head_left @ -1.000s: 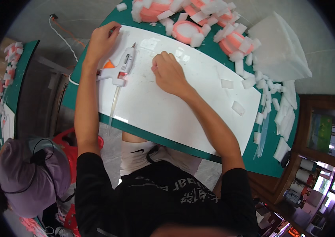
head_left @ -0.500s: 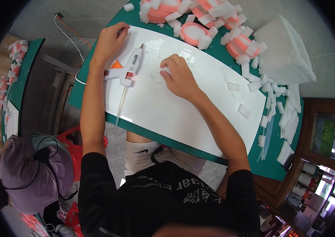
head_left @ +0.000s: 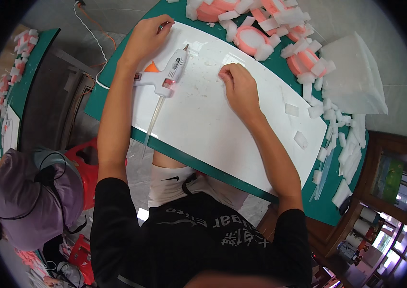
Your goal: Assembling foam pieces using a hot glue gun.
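A long white board [head_left: 222, 129] lies on a green table [head_left: 117, 84]. My left hand [head_left: 147, 37] is at the board's far left corner, with its fingers curled over the edge. My right hand [head_left: 238, 87] rests on the board near its far edge, fingertips bent down onto the surface; whether a small piece lies under them is hidden. Between the two hands a white glue gun [head_left: 167, 76] with an orange trigger lies on the board, its clear glue stick pointing toward me. Neither hand touches it.
Pink foam rings [head_left: 249, 39] studded with white foam bits sit along the table's far edge. A stack of white foam sheets [head_left: 357, 77] and several loose foam pieces [head_left: 345, 146] lie at the right. A person in a purple cap [head_left: 21, 192] sits at lower left by a red stool [head_left: 88, 175].
The view has shifted a little. My right hand has slid slightly away from the glue gun along the board. My left hand stays at the corner and the glue gun lies still.
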A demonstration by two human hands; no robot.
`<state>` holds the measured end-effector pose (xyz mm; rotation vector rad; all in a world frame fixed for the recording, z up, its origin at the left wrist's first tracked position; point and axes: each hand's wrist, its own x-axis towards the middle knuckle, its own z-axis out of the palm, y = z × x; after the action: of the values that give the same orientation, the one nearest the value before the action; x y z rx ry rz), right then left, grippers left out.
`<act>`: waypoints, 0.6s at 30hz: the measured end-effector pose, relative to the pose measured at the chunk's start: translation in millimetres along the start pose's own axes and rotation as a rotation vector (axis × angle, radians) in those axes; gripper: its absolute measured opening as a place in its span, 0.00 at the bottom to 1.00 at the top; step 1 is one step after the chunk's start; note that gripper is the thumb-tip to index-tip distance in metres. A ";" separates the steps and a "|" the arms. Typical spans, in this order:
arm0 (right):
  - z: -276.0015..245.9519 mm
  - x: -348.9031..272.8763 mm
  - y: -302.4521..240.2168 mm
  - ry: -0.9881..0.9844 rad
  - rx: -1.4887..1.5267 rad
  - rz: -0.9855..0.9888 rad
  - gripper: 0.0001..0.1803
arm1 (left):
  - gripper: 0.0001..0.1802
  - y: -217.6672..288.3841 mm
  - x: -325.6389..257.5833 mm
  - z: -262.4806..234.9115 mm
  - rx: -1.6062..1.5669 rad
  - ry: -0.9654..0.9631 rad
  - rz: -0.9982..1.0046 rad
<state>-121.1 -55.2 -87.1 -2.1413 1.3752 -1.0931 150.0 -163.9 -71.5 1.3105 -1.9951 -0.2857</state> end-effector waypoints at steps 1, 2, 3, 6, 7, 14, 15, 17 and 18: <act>0.2 0.6 2.4 -0.003 0.000 0.001 0.02 | 0.11 0.4 0.2 -0.6 0.009 -0.016 -0.015; -0.2 0.6 5.6 0.019 0.031 0.018 0.03 | 0.11 1.1 0.1 -0.7 0.008 -0.017 -0.017; -0.9 0.2 7.6 0.042 0.061 0.035 0.04 | 0.11 2.1 0.0 -0.6 0.000 -0.011 -0.010; -3.6 0.5 5.3 -0.021 0.065 -0.005 0.07 | 0.11 -0.5 -1.1 0.3 -0.002 -0.004 0.002; -5.1 0.9 5.5 -0.020 0.064 -0.002 0.07 | 0.12 -1.1 -0.6 0.8 0.001 -0.002 0.009; -19.8 5.4 8.6 -0.254 0.064 -0.071 0.10 | 0.12 -3.0 -1.4 0.4 -0.002 -0.001 0.013; -20.6 5.6 8.6 -0.289 0.056 -0.070 0.10 | 0.12 -3.8 -1.5 -0.3 0.007 -0.010 0.006; -22.2 5.1 8.1 -0.308 0.069 -0.056 0.11 | 0.12 -1.9 -0.5 -0.1 0.014 -0.018 0.001; -22.4 4.9 7.8 -0.328 0.085 -0.043 0.11 | 0.11 -0.9 -0.6 0.2 0.005 -0.017 0.001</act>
<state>-141.9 -60.9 -76.0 -2.1787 1.1174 -0.7555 150.7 -163.8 -72.4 1.3140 -2.0119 -0.2932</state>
